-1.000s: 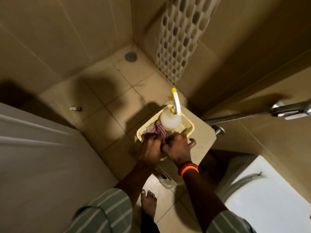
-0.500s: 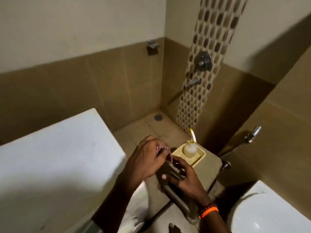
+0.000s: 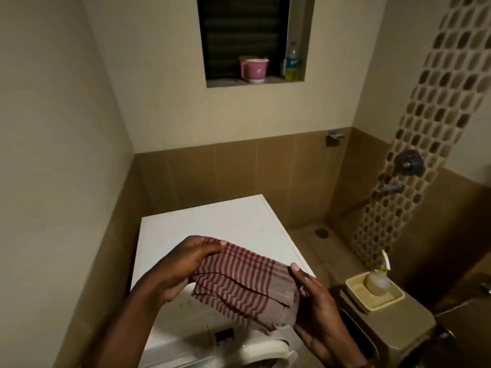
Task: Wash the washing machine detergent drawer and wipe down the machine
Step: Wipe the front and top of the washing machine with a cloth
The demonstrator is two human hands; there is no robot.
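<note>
A red-and-white striped cloth (image 3: 239, 282) is stretched between both hands above the front of the white washing machine (image 3: 212, 224). My left hand (image 3: 183, 264) grips the cloth's left end, and my right hand (image 3: 316, 301) holds its right end. The machine's flat top lies just beyond the cloth, and its front panel and round door rim (image 3: 265, 351) show below my hands. The detergent drawer is not visible.
To the right, a beige box (image 3: 398, 322) carries a yellow basket (image 3: 356, 290) with a spray bottle (image 3: 377, 281) in it. A wall niche holds a pink mug (image 3: 256, 70) and a bottle (image 3: 291, 62). Shower taps (image 3: 409, 163) and a floor drain (image 3: 320, 232) are at the right.
The view rose from the floor and basket up to the washing machine. The cloth came out of the basket and now is spread flat between both hands over the machine.
</note>
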